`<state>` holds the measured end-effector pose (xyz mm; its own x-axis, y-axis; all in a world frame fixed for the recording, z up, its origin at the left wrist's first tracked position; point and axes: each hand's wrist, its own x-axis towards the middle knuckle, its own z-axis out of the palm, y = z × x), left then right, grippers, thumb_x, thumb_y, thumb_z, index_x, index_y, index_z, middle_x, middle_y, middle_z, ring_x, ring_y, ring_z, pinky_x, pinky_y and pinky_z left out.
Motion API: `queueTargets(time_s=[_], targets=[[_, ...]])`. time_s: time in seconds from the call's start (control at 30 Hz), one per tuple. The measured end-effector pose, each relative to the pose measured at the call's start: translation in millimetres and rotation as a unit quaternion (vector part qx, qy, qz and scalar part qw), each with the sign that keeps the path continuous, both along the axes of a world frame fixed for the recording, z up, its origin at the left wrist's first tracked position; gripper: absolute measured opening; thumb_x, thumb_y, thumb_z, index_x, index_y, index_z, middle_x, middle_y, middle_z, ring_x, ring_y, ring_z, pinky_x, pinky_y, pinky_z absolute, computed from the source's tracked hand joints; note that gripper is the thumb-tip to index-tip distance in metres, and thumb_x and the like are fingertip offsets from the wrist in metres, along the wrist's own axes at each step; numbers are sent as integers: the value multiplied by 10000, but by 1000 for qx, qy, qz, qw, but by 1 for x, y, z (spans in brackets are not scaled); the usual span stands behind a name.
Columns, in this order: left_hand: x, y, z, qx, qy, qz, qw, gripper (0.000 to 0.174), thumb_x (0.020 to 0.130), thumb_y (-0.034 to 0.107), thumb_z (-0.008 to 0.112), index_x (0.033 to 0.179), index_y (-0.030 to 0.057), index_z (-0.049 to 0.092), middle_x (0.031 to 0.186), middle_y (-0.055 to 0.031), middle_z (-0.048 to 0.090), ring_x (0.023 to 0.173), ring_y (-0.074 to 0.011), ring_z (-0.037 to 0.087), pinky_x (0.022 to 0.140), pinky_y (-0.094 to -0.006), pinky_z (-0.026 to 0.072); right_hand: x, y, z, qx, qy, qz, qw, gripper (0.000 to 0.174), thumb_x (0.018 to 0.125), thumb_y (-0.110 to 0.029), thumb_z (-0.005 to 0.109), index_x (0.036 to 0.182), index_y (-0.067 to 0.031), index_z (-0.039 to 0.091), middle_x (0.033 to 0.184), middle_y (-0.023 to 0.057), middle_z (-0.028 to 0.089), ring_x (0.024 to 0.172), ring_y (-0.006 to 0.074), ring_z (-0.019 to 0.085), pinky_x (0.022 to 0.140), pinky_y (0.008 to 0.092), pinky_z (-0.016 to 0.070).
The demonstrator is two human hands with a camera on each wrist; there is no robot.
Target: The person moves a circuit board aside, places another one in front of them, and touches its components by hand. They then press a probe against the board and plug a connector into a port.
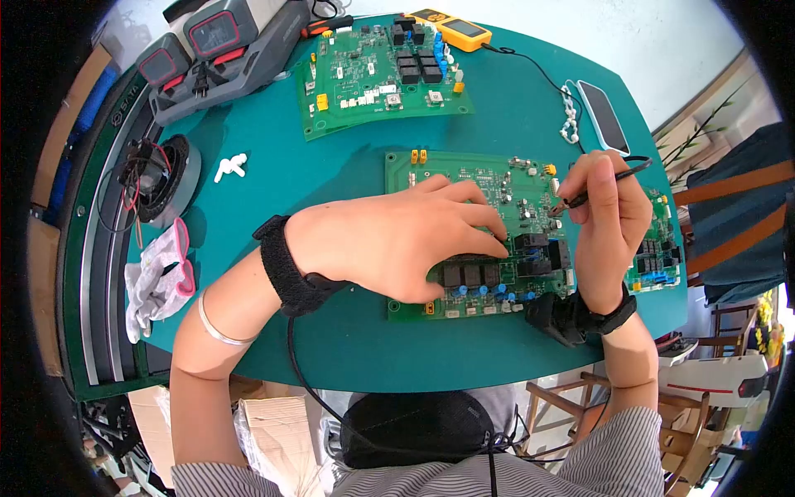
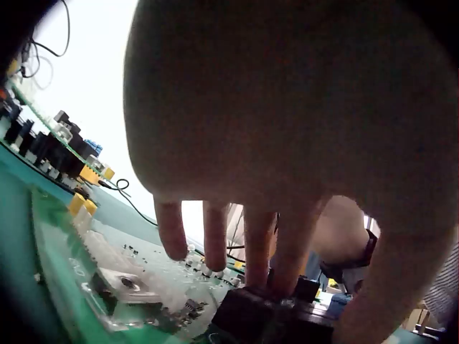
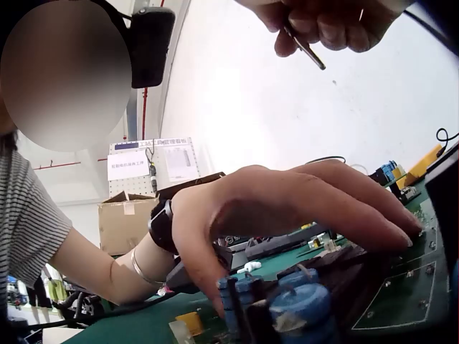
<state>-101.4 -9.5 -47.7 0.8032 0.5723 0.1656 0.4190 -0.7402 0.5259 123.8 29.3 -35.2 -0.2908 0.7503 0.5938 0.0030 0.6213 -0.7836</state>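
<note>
A green circuit board (image 1: 399, 178) lies on the table before me, carrying black relays (image 1: 466, 274) and blue cylindrical parts (image 3: 301, 308). My left hand (image 1: 406, 236) rests on it palm down, fingers spread over the relays and thumb at the board's near side. In the left wrist view its fingertips (image 2: 283, 279) touch a black block (image 2: 247, 315). Above the board's right part, my right hand (image 1: 609, 207) pinches a thin test probe (image 1: 577, 200) with a black lead. The probe's metal tip (image 3: 310, 54) points down toward small components.
A second circuit board (image 1: 356, 74) lies at the back, near a yellow multimeter (image 1: 464, 33). A phone (image 1: 603, 116) and white beads (image 1: 568, 116) are at the right. Leftward sit a round motor-like part (image 1: 170, 178), a glove (image 1: 157, 286) and white earbuds (image 1: 231, 166).
</note>
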Motion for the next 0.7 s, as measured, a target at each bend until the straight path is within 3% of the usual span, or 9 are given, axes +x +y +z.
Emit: queueTargets(time_s=[0.37, 0.53, 0.7], targets=[[-5, 9, 0, 56, 14, -14, 998, 618, 674, 92, 778, 1275, 86, 634, 1293, -73, 593, 1269, -315, 483, 1110, -479, 346, 1, 11, 0, 59, 21, -45, 997, 384, 1094, -266, 466, 860, -12, 633, 808, 20, 629, 622, 45, 443, 565, 205, 344], [-17, 17, 3, 68, 41, 50, 996, 653, 659, 62, 787, 1287, 59, 608, 1302, -90, 584, 1271, -304, 483, 1092, -452, 351, 3, 20, -3, 129, 38, -49, 990, 425, 1113, -289, 393, 898, -7, 626, 851, 44, 630, 676, 69, 476, 603, 225, 380], [-30, 26, 2, 81, 56, 83, 992, 678, 660, 41, 775, 1311, 43, 585, 1329, -101, 566, 1280, -304, 481, 1105, -437, 343, 0, 13, -1, 72, 23, -1, 997, 377, 1101, -247, 438, 900, 5, 634, 894, 50, 642, 702, 86, 513, 627, 232, 409]])
